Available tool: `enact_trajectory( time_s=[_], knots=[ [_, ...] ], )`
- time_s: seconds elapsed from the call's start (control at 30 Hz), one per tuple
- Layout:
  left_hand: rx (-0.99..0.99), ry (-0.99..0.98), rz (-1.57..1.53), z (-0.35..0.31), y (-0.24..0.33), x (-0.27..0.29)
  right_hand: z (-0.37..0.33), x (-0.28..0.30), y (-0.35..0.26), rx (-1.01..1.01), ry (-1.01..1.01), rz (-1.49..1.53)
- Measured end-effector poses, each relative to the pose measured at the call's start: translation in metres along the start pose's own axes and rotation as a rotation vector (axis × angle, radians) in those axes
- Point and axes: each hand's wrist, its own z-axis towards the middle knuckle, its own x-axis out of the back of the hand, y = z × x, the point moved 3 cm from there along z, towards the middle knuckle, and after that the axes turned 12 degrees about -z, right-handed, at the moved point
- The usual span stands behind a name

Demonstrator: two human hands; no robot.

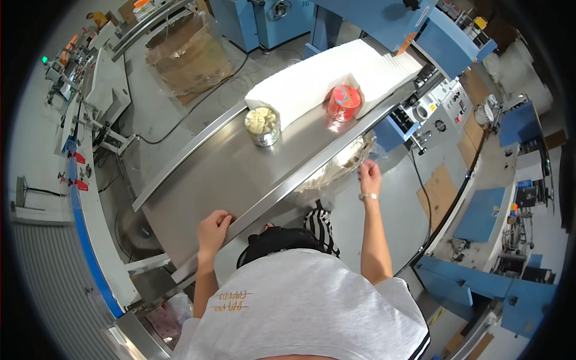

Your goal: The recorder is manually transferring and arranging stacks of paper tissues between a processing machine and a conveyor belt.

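Observation:
My left hand (pixel 215 231) is closed, its fingers curled against the near rim of a sloping metal table (pixel 198 198). Nothing shows in it. My right hand (pixel 369 174) hangs past the table's near side with its fingers pinched together; what they hold, if anything, is hidden. Just left of it is an open container lined with clear plastic (pixel 336 171), partly covered by the table edge. On the metal surface stand a tin (pixel 262 127) topped with crumpled cream-coloured pieces and a red round container (pixel 344 103) wrapped in clear film.
A long band of white pieces packed in ridges (pixel 318 75) runs along the table's far part toward a blue machine (pixel 378 21). A cardboard box under plastic (pixel 189 54) sits on the floor at the far left. Blue cabinets (pixel 480 216) line the right side. A cable (pixel 420 192) crosses the floor.

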Motion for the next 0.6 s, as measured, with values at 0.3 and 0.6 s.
enact_trajectory(
  time_s=[0.3, 0.6],
  knots=[
    [-0.329, 0.044, -0.278, 0.082, 0.148, -0.143, 0.094, -0.026, -0.183, 1.028, 0.098, -0.562],
    [-0.669, 0.115, -0.020, 0.188, 0.238, -0.239, 0.137, -0.019, -0.172, 1.028, -0.038, -0.791]
  ],
)
